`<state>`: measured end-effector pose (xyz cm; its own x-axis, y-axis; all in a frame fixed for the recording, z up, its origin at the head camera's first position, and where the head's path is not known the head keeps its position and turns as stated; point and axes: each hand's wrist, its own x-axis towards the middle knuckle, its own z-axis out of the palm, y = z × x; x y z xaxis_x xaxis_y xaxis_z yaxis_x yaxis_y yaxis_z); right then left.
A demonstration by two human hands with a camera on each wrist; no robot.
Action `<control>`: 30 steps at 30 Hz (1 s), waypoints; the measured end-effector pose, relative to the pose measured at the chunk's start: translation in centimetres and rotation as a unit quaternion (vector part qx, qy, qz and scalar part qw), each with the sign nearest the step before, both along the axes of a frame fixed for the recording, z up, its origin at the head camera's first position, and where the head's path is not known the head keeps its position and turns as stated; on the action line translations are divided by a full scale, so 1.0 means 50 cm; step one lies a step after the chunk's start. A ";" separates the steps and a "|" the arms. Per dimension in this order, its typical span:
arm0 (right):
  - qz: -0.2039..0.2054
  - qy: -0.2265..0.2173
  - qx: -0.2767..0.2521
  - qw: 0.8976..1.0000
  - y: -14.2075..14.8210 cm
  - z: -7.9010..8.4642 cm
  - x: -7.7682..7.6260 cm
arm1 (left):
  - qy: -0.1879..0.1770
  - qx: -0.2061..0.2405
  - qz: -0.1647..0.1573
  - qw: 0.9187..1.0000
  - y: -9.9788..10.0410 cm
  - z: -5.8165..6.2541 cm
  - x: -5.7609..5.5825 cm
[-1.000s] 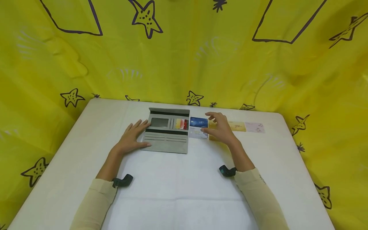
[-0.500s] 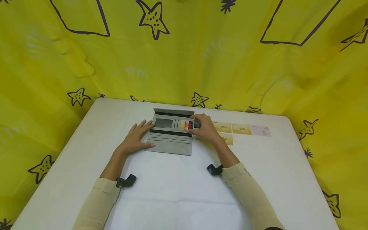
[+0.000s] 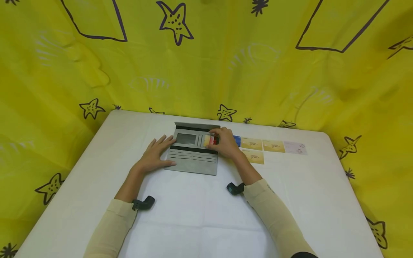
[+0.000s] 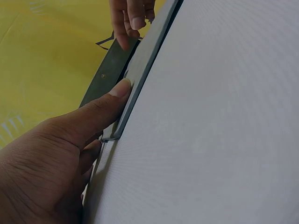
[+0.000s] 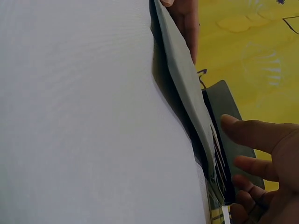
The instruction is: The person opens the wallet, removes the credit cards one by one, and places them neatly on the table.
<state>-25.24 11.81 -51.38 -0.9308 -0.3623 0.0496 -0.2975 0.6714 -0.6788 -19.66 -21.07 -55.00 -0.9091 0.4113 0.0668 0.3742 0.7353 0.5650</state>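
Legible text: none established.
Small script-like marks are borne by the gold cards [image 3: 273,146] and faint print by the pale pink card [image 3: 295,148], but neither can be deciphered. On the blue card [image 3: 237,141], only a narrow strip is exposed and cannot be read. A tiny dark lettering-like mark is noted near the wrist end of the right sleeve [image 3: 278,215], its characters unresolved.
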 end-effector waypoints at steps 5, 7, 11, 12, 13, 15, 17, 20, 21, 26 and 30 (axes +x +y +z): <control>0.001 0.000 0.010 1.000 -0.005 -0.010 -0.006 | -0.002 -0.009 0.002 1.000 0.002 -0.002 -0.001; 0.000 0.000 0.014 1.000 -0.007 -0.014 -0.007 | -0.005 -0.010 0.004 1.000 0.003 0.000 0.000; -0.007 -0.003 0.021 1.000 -0.008 -0.017 -0.007 | -0.009 -0.006 0.004 1.000 0.006 0.006 0.004; -0.009 -0.004 0.021 1.000 -0.007 -0.017 -0.006 | -0.010 -0.005 0.004 1.000 0.006 0.007 0.004; -0.011 -0.005 0.020 1.000 -0.007 -0.017 -0.006 | -0.011 -0.004 0.004 1.000 0.007 0.008 0.004; -0.014 -0.005 0.017 1.000 -0.008 -0.018 -0.006 | -0.010 -0.004 0.004 1.000 0.007 0.009 0.004; -0.018 -0.003 0.015 1.000 -0.007 -0.019 -0.007 | -0.010 -0.004 0.004 1.000 0.007 0.010 0.004; -0.020 0.001 0.008 1.000 -0.006 -0.022 -0.009 | -0.009 -0.005 0.005 1.000 0.007 0.009 0.003; -0.022 0.002 0.006 1.000 -0.006 -0.023 -0.009 | -0.009 -0.006 0.005 1.000 0.007 0.009 0.003; -0.022 0.008 0.005 1.000 -0.003 -0.025 -0.012 | -0.009 -0.006 0.006 1.000 0.008 0.007 0.001; -0.016 0.009 0.011 1.000 -0.003 -0.022 -0.012 | -0.010 -0.002 0.006 1.000 0.008 0.009 0.002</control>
